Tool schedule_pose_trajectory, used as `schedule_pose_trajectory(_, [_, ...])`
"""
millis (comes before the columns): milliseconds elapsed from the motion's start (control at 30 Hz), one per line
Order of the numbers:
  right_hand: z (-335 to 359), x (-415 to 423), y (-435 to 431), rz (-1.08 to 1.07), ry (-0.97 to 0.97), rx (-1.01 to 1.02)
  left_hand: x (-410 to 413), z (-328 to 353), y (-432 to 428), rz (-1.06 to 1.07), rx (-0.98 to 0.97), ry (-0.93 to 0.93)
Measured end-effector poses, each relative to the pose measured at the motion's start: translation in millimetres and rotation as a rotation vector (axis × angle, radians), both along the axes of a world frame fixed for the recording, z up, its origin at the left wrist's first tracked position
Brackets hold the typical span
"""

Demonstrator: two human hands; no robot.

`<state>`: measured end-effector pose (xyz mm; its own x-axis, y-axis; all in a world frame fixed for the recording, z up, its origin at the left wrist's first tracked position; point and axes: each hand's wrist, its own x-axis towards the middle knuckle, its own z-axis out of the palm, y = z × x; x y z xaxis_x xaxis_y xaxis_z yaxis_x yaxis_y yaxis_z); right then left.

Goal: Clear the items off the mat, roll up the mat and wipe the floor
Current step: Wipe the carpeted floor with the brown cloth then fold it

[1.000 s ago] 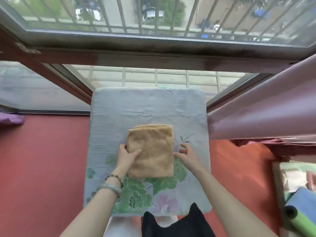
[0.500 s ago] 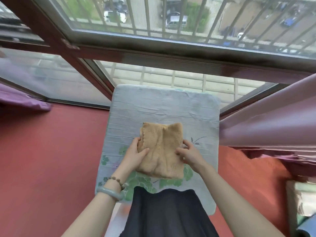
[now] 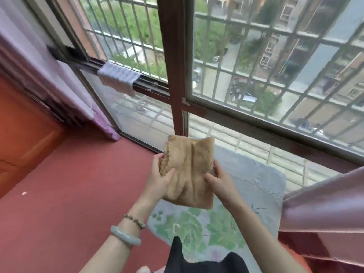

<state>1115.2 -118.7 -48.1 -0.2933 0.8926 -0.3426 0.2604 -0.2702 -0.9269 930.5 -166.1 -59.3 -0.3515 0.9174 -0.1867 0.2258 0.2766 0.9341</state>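
- Gripping the folded tan towel [image 3: 189, 170] from both sides, the two hands hold it upright in the air, clear of the mat [image 3: 254, 184]. It sits over the mat's far left corner, with its top edge overlapping the window frame [image 3: 173, 66] in the view.
- At the towel's left edge, the left hand [image 3: 160, 179] is clamped on the cloth: thumb curled over the front face, other fingers wrapped behind.
- At the towel's right edge, the right hand [image 3: 218, 179] is likewise clamped on the cloth: thumb across the front face, fingers along and behind the edge.
- The towel is creased lengthwise between the two grips, and its lower edge hangs free.
- The mat is pale grey with a green leaf print toward its near edge. It lies flat on the red floor [image 3: 69, 194], its far edge close to the window's lower glass.
- A pale green bangle [image 3: 126, 236] and a bead bracelet [image 3: 135, 220] sit on the left wrist.
- A dark garment [image 3: 204, 262] covers part of the mat's near edge.
- The left curtain [image 3: 49, 75], pink, hangs beside the window; the right curtain [image 3: 325, 223], also pink, overlaps the mat's right edge.
- A small checked cloth [image 3: 118, 77] is draped over the window rail, left of the frame's upright post.
- Metal bars [image 3: 275, 56] stand outside the glass.
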Motion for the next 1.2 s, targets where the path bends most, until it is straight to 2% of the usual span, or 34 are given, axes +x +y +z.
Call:
schedule_pose_trajectory(233, [39,-124,-48,0.295,0.032,0.084,-95,41,-99,0.185,0.056,0.040])
schedule_pose_trajectory(500, [47,-291,-187,0.633,0.133,0.043,-208,39,-277,0.456,0.090,0.056])
schedule_pose_trajectory(733, [41,-411,-311,0.888,0.117,0.015,-280,41,-400,0.549,0.137,-0.126])
schedule_pose_trajectory(867, [41,-454,-343,0.965,0.086,-0.014,-323,42,-434,0.555,0.212,-0.335])
schedule_pose_trajectory(967, [33,-485,-351,0.996,0.059,-0.032,-354,38,-444,0.618,0.208,-0.391])
schedule_pose_trajectory(1067, [19,-523,-349,1.015,0.042,-0.041,-388,32,-446,0.634,0.152,-0.360])
schedule_pose_trajectory(1200, [7,-593,-339,1.064,0.010,-0.063,-447,22,-442,0.624,0.044,-0.194])
